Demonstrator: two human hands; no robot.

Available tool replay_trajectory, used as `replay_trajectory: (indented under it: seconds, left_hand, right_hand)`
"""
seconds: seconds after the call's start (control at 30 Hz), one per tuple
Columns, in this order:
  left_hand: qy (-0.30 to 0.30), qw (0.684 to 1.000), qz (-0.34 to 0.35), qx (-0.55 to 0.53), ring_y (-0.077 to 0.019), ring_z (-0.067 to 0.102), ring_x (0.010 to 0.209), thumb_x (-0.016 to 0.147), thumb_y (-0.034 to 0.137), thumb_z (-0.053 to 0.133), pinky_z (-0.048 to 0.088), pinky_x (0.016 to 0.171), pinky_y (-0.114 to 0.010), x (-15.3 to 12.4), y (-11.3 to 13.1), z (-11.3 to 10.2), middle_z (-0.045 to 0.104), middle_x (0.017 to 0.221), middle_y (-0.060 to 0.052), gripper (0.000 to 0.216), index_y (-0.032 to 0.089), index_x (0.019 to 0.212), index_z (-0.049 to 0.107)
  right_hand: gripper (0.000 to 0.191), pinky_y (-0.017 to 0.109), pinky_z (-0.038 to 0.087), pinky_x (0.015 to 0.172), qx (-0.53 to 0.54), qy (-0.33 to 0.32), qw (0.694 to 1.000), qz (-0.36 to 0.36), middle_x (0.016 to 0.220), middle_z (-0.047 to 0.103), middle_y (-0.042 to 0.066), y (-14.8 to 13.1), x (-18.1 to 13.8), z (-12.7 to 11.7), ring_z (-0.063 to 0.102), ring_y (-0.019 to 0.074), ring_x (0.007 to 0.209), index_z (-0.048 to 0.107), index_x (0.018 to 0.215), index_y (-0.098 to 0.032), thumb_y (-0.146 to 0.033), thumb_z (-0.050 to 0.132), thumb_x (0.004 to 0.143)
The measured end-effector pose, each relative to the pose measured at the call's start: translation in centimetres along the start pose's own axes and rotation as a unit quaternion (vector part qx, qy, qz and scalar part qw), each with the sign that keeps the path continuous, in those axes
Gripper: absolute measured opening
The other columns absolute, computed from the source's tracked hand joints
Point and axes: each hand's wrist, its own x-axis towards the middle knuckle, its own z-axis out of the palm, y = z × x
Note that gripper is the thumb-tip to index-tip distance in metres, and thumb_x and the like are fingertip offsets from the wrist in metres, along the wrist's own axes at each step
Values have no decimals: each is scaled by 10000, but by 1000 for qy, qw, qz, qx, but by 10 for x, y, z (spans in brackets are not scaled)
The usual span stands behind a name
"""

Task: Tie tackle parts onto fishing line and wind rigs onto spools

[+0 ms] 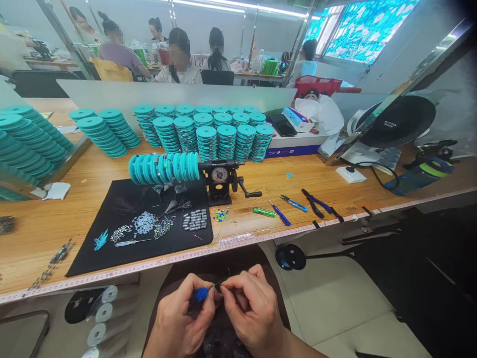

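Note:
Both my hands are below the table's front edge, over my lap. My left hand [179, 323] is closed around a small blue-handled tool [201, 294] whose tip points right. My right hand [249, 306] pinches something tiny and thin against that tip; I cannot make out what it is. The fingertips of the two hands nearly touch. On the wooden table [283, 179] above them lies a black mat [112, 253] with small piles of beads, tubes and wires, and behind it a hand-crank winder [220, 181] carries a row of teal spools [164, 168].
Stacks of teal spools [216, 132] fill the back and left of the table. Blue scissors [294, 202], pliers [316, 203], a blue pen [280, 214] and a green tube [264, 212] lie right of the winder. A black fan [398, 122] stands far right. Several people sit behind a divider.

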Motion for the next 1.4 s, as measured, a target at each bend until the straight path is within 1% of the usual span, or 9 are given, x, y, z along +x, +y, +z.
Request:
replay_trajectory:
  seconds: [0.2, 0.33, 0.47, 0.6, 0.8, 0.9, 1.0, 1.23, 1.4]
  left_hand:
    - [9, 999, 27, 21, -82, 596, 474, 880, 217, 560, 481, 493, -136, -2, -5, 0, 641, 599, 62, 86, 218, 794, 562]
    - [6, 999, 29, 22, -71, 574, 471, 880, 207, 561, 469, 492, -127, 0, -4, 0, 624, 605, 72, 73, 222, 809, 556]
    - [10, 999, 35, 29, -73, 589, 482, 880, 205, 560, 474, 502, -129, -1, -3, -1, 634, 621, 69, 60, 221, 822, 559]
    - [1, 999, 30, 30, -78, 589, 478, 887, 212, 546, 470, 486, -132, -3, -4, -2, 635, 618, 65, 58, 224, 831, 558]
    - [5, 1000, 18, 17, -76, 602, 483, 882, 209, 553, 479, 503, -127, 1, -1, -1, 640, 609, 69, 75, 230, 810, 552]
    - [-5, 1000, -1, -4, -84, 650, 538, 889, 216, 544, 505, 539, -124, 3, 2, -1, 679, 666, 59, 32, 235, 883, 570]
    - [-16, 999, -13, -26, -92, 685, 593, 897, 221, 522, 523, 568, -125, 4, 5, -2, 709, 734, 50, 85, 242, 957, 579]
    - [-25, 999, -14, -19, -95, 654, 569, 895, 247, 516, 514, 568, -134, 6, 13, -8, 673, 683, 57, 65, 242, 873, 577]
    - [-8, 1000, -15, 4, -92, 604, 513, 900, 251, 504, 493, 519, -135, 7, 12, -8, 610, 626, 61, 115, 233, 794, 545]
  right_hand:
    - [129, 292, 313, 618, -3, 18, 999, -38, 557, 507, -50, 2, 1, 4, 425, 105, 493, 590, 798, -166, -75, 536, 871]
    - [131, 301, 305, 626, -2, 2, 999, -49, 574, 523, -46, 3, -1, 5, 423, 107, 503, 588, 812, -162, -74, 528, 888]
    - [117, 306, 305, 637, 10, -7, 998, -59, 619, 574, -26, 4, -2, 6, 463, 113, 533, 585, 852, -156, -81, 521, 917]
    - [120, 305, 301, 635, 8, -5, 998, -64, 630, 587, -18, 4, -2, 5, 468, 116, 534, 588, 886, -151, -70, 509, 924]
    - [126, 304, 293, 633, 0, -3, 998, -65, 619, 598, -19, 4, -2, 6, 486, 113, 524, 581, 865, -156, -67, 513, 922]
    - [119, 305, 292, 639, 5, -3, 998, -63, 627, 606, -21, 4, -2, 6, 492, 111, 526, 576, 858, -158, -81, 518, 928]
    - [120, 307, 288, 646, 13, -6, 998, -63, 639, 611, -23, 5, -3, 7, 488, 109, 529, 573, 869, -160, -87, 506, 936]
    - [137, 307, 271, 641, -1, -19, 997, -75, 628, 589, -27, 3, -2, 4, 458, 108, 524, 569, 865, -158, -64, 497, 934]
    - [110, 311, 263, 642, -1, -32, 996, -84, 627, 571, -26, 3, -2, 2, 456, 115, 534, 572, 903, -152, -85, 499, 949]
